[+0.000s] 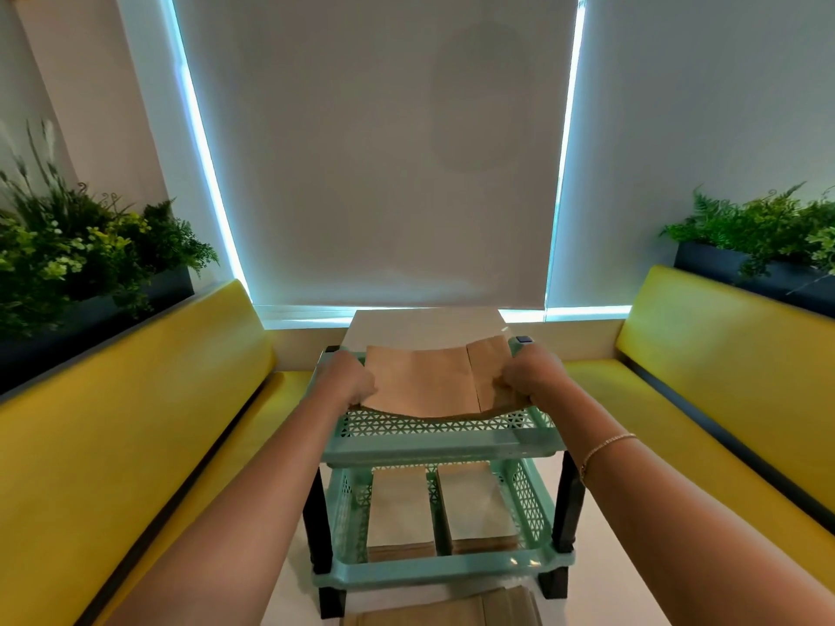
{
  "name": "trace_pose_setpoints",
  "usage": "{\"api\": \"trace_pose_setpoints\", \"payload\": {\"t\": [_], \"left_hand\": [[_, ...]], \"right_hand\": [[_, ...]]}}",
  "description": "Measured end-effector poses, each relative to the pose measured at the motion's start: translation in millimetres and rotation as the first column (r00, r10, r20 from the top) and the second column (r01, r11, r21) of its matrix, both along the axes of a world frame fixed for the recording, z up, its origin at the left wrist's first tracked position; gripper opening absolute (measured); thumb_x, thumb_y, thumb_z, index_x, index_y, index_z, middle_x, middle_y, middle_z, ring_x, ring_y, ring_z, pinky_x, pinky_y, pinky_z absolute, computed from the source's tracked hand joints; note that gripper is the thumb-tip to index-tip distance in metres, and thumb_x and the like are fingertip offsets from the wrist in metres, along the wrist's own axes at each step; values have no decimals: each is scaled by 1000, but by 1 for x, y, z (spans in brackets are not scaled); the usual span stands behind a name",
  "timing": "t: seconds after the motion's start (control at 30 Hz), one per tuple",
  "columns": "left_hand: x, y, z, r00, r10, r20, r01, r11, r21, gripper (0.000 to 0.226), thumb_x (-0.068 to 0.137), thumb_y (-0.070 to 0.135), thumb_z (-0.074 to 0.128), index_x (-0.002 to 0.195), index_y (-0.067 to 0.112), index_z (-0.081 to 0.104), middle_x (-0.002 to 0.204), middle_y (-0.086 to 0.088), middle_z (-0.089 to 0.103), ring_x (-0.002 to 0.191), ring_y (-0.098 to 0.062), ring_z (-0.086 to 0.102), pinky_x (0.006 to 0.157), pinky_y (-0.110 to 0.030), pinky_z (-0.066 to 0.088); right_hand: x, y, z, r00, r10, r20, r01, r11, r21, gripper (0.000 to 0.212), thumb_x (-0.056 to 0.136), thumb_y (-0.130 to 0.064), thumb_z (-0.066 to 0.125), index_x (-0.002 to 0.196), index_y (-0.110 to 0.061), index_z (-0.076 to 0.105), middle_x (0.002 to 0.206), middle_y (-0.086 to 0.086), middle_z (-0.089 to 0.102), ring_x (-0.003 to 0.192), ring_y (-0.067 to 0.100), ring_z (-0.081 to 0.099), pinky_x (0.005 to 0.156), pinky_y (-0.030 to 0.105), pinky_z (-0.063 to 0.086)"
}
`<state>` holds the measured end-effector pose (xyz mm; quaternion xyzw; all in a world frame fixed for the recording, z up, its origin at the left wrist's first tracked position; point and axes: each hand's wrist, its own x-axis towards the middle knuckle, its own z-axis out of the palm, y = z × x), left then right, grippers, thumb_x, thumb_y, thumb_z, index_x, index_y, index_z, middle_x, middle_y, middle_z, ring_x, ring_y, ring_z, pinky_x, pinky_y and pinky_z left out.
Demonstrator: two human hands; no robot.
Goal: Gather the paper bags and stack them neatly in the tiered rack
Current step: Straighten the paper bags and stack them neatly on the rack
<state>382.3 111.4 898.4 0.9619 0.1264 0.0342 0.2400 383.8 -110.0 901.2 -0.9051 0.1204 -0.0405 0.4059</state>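
Your left hand (350, 381) and right hand (526, 377) each curl fingers round a side edge of the paper bag bundle (433, 381), which sags over the top tier of the tiered rack (443, 440). At 6 o'clock below, the lower tier holds two bag stacks (400, 512) side by side; more loose bags (452, 609) lie on the table (601, 558) at the frame's bottom edge.

The tiered rack (440, 445) stands on the desk (601, 576), between two benches. A bag stack (424, 386) lies on its top tier; two stacks (445, 508) lie side by side in the lower tier. More bags (443, 609), apparently, lie on the desk before the rack.
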Motion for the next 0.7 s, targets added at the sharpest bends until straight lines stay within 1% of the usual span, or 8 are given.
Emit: {"api": "trace_pose_setpoints", "payload": {"t": [0.1,0.2,0.3,0.4,0.47,0.53,0.63,0.7], "left_hand": [[-2,-5,-1,998,9,-64,5,976,216,44,89,29,62,122,1,53,118,-10,60,110,-23,57,86,-27,45],[-1,-12,-10,992,13,-123,21,962,274,36,90,21,61,119,0,56,117,-9,61,110,-22,57,80,-24,43],[-2,-17,-17,992,17,-125,18,962,271,25,89,12,60,109,-3,61,84,-7,57,97,-22,59,69,-22,39],[-7,-20,-16,994,10,-112,20,964,266,13,86,11,63,91,0,61,66,-3,44,64,-15,49,60,-24,38],[-11,-21,-15,995,12,-99,17,959,284,8,83,7,64,87,1,61,73,-5,51,67,-17,53,60,-26,42],[-17,-22,-13,999,8,-46,5,963,269,13,82,2,59,95,2,61,90,-9,59,85,-24,60,71,-32,48],[-30,-24,-6,991,-36,131,12,984,178,25,87,12,56,111,6,60,106,-11,62,96,-27,59,77,-34,47],[-51,-28,1,961,-66,267,59,998,35,31,88,19,60,117,10,59,113,-8,63,102,-25,58,82,-30,45]], "right_hand": [[-5,5,1,999,22,-29,-27,986,-162,19,88,-10,54,71,-7,48,77,7,55,73,19,58,64,25,49],[-5,9,-7,999,9,-38,-17,975,-222,30,91,-9,50,62,-9,41,64,3,43,56,12,41,46,19,33],[-6,10,-14,998,19,-66,-36,963,-266,29,89,-6,51,61,-9,43,64,3,45,56,12,42,47,20,35],[-9,11,-17,996,39,-75,-60,952,-301,24,86,-6,53,63,-10,47,70,4,51,63,15,49,62,26,43],[-13,14,-15,998,46,-45,-58,951,-303,19,86,-5,54,67,-9,50,80,7,56,72,19,53,66,28,44],[-19,17,-8,997,55,48,-40,961,-273,4,86,-3,54,82,-6,56,88,11,59,78,22,55,68,29,45],[-39,19,6,970,93,224,-37,970,-241,32,87,-6,55,119,-4,54,111,12,61,97,25,58,78,29,44],[-61,20,12,942,125,312,-65,979,-196,34,89,-10,55,123,-10,56,114,8,63,89,17,59,79,22,43]]}}
